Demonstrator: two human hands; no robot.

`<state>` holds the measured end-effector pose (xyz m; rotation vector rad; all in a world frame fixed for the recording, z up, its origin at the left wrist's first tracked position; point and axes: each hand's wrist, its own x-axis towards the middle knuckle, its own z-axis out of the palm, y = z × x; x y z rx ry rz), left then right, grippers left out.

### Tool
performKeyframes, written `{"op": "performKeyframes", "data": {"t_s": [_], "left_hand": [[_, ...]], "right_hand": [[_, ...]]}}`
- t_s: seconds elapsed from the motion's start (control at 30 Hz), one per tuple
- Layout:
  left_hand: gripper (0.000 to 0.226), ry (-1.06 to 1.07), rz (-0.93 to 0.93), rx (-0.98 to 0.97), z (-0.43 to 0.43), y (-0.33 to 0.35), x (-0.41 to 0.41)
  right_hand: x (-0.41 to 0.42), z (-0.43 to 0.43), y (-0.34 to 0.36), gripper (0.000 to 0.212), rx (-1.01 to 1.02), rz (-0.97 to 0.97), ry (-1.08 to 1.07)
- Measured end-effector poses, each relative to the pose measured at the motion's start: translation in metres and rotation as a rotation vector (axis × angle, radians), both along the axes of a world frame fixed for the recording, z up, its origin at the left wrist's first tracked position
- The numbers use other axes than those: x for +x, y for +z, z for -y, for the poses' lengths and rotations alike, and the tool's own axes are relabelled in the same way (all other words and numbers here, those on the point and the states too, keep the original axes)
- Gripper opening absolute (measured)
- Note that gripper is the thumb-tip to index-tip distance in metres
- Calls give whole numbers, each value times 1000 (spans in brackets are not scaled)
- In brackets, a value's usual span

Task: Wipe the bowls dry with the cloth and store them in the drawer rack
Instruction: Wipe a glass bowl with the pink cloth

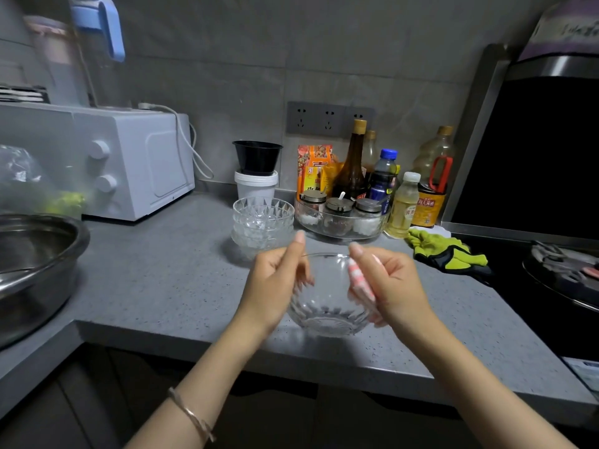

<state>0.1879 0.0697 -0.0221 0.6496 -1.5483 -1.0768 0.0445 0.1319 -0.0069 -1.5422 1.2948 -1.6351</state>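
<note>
**Wiping one bowl, others stacked behind**

At far left a steel basin (35,254) sits on the counter (155,280); what it holds cannot be told. Further right, a black cup (257,157) stands on a white tub (256,186). In front of the tub is a stack (263,222) of glass bowls, the top one empty.

The left hand (275,280) grips the left rim of a clear bowl (327,306), held above the counter edge. The right hand (389,280) pinches a pink-and-white cloth (359,280) against the bowl's right wall.

The drying step looks to be under way. The next move would be to turn the bowl so the cloth reaches the rest of it. The drawer rack is not in view.

Right of the stack, a clear tray (340,233) holds three lidded jars (338,209).
</note>
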Motion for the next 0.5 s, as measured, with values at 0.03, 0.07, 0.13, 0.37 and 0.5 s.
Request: {"op": "performKeyframes", "data": {"t_s": [0.03, 0.07, 0.13, 0.37, 0.5], "left_hand": [[56, -5, 53, -95, -4, 3, -1], [56, 4, 92, -161, -6, 4, -3], [54, 19, 43, -187, -6, 3, -5], [37, -68, -391, 435, -2, -2, -6], [40, -52, -263, 402, 5, -5, -3]], "right_hand": [[1, 0, 3, 49, -30, -47, 24], [2, 1, 5, 54, -48, -78, 44], [5, 0, 4, 62, -57, -90, 75], [3, -2, -3, 46, 76, 124, 114], [0, -3, -5, 47, 139, 171, 64]]}}
